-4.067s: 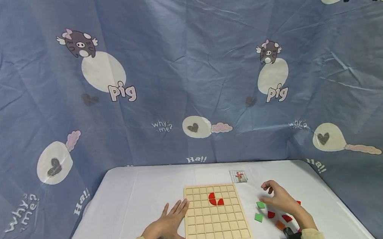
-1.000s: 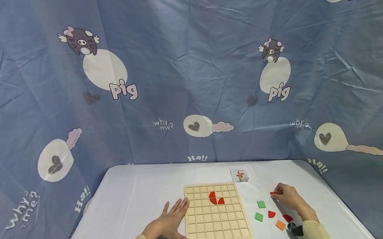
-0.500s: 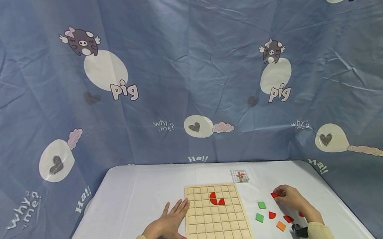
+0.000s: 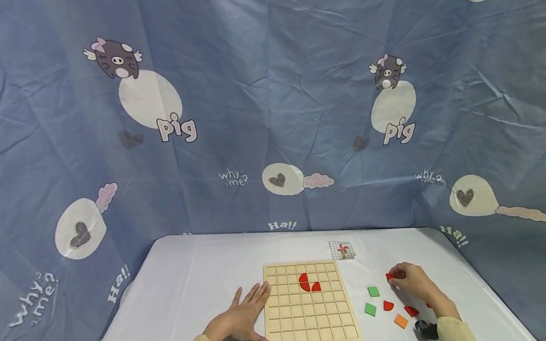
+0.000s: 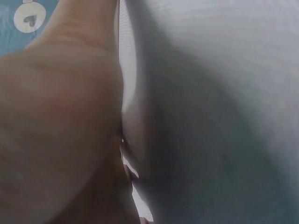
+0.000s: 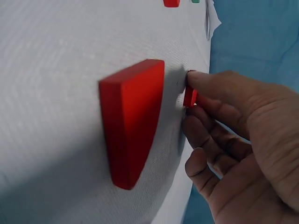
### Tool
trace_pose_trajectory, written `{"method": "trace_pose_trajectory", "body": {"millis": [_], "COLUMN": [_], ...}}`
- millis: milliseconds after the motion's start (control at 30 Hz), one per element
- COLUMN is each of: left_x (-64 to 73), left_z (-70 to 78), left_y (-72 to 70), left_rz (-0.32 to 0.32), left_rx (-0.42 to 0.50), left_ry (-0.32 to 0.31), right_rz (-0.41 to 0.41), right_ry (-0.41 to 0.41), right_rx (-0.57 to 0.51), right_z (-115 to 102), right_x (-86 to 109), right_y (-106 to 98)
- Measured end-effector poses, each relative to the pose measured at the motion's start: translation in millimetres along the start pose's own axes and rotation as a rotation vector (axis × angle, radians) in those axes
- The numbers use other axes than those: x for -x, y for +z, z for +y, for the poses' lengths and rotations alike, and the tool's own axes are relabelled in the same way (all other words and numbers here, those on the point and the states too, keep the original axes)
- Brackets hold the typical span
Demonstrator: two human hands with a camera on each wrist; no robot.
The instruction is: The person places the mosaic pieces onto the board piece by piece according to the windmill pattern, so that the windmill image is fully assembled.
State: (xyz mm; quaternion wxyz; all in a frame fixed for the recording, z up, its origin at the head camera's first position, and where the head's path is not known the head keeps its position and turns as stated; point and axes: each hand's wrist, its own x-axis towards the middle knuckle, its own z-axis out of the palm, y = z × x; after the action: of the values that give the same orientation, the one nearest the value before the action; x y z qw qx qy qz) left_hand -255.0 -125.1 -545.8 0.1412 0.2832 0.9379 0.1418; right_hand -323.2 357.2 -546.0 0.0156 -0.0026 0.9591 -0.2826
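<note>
My left hand lies with fingers spread along the left edge of a wooden grid board, fingertips and thumb at its rim. Red quarter-round blocks sit together in the board's upper cells. Right of the board, my right hand pinches another red block between thumb and fingers, close over the white cloth; the fingers partly cover it. In the right wrist view a red block with one curved side lies near the camera. The left wrist view shows mostly the hand's underside and the cloth.
Two green square blocks, an orange square block and red blocks lie scattered between board and right forearm. A picture card with a red pinwheel-like pattern on a grid lies behind the board. A blue curtain hangs around the table.
My right hand has moved from over the green blocks to the right and now holds a red block. Within the last second that block has turned slightly in the fingers. My left hand stays put.
</note>
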Motion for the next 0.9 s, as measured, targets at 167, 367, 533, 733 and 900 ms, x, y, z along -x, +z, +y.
{"method": "trace_pose_trajectory", "body": {"millis": [167,367,533,733,900], "left_x": [-0.5,-0.8,-0.8,-0.1,0.2], "left_z": [-0.5,-1.1,-1.1,-0.8,0.8], "left_y": [0.7,1.3,1.4,0.9,-0.4], "left_rz": [0.000,0.003,0.005,0.005,-0.001], "left_rx": [0.001,0.001,-0.001,-0.003,0.004], "left_ry": [-0.001,0.002,-0.001,0.004,-0.003], "right_rz": [-0.003,0.018,0.033,0.028,0.007], "right_ry": [0.027,0.009,-0.032,-0.126,-0.279], "right_rx": [-0.012,-0.026,-0.030,-0.070,-0.094], "right_z": [-4,-11,-27,-50,-66], "right_x": [-0.9,-2.8,-4.1,-2.9,-2.6], "right_y": [1,5,10,18,27]}}
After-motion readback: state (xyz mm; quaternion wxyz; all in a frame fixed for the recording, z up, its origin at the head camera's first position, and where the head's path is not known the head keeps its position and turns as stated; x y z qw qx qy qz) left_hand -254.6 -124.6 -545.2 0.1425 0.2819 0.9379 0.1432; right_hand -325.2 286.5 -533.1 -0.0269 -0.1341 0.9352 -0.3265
